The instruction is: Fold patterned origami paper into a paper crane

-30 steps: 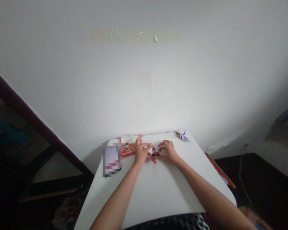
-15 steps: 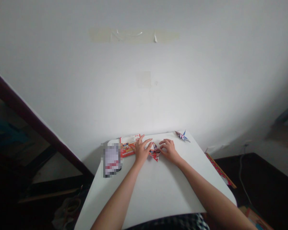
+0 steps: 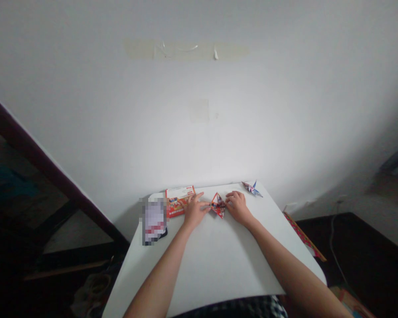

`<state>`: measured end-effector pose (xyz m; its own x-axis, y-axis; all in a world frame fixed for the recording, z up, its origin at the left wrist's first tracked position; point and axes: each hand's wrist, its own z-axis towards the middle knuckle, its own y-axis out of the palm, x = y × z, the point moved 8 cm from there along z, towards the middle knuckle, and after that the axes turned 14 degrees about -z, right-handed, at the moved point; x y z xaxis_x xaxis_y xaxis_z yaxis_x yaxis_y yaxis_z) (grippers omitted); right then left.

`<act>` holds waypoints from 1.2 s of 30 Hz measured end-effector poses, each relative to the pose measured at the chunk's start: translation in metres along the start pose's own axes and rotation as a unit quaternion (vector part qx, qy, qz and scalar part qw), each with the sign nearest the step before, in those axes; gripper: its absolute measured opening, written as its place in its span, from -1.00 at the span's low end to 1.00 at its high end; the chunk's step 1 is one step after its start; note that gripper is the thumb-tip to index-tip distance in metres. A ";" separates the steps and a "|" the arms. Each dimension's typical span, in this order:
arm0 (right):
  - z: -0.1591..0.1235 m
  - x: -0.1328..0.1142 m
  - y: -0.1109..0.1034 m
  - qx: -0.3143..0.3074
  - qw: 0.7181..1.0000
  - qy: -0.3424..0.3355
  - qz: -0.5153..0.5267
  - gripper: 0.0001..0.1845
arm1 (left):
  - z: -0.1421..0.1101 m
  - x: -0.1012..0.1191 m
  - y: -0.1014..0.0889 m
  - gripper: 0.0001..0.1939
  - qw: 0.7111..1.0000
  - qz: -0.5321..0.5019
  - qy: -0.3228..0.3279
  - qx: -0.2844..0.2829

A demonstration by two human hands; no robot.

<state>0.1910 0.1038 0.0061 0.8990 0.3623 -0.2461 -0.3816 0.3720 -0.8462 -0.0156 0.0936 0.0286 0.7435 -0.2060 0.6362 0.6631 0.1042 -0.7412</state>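
Between my hands is a piece of folded origami paper (image 3: 218,207), red, white and dark-patterned, with pointed corners standing up and down. At its left tip, my left hand (image 3: 194,212) pinches with thumb and index finger while the other fingers spread out over a red and white packet (image 3: 179,191). From the other side, my right hand (image 3: 238,206) has its fingers bent and closed on the paper's right tip. A folded paper crane (image 3: 252,188), bluish and reddish, rests at the table's far right corner.
A phone-like item with a blurred face (image 3: 155,221) lies on the left of the white table (image 3: 219,265). The table's far edge meets a white wall (image 3: 202,145) with tape marks. A dark red frame (image 3: 53,163) leans at left; a cable (image 3: 332,238) hangs at right.
Both hands and the folded paper have shifted slightly to the right. The paper has turned a little and its upper point stands out more. The crane and packet have stayed put.
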 end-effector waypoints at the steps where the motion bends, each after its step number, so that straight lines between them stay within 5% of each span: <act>1: 0.000 -0.001 0.000 -0.009 1.000 0.001 -0.006 -0.85 | 0.000 0.000 0.000 -0.85 1.000 -0.001 0.001 -0.001; 13: -0.002 -0.010 0.000 -0.067 0.997 -0.001 -0.033 -0.85 | -0.001 -0.001 0.006 -0.92 1.000 -0.014 -0.004 -0.005; 36: -0.001 -0.017 -0.004 -0.047 0.999 -0.023 0.004 -0.92 | -0.006 0.007 0.007 -0.91 0.999 -0.024 0.005 0.032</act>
<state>0.1777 0.0950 0.0128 0.8842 0.4047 -0.2333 -0.3654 0.2879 -0.8852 -0.0064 0.0874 0.0265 0.7101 -0.2222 0.6681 0.7023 0.1553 -0.6948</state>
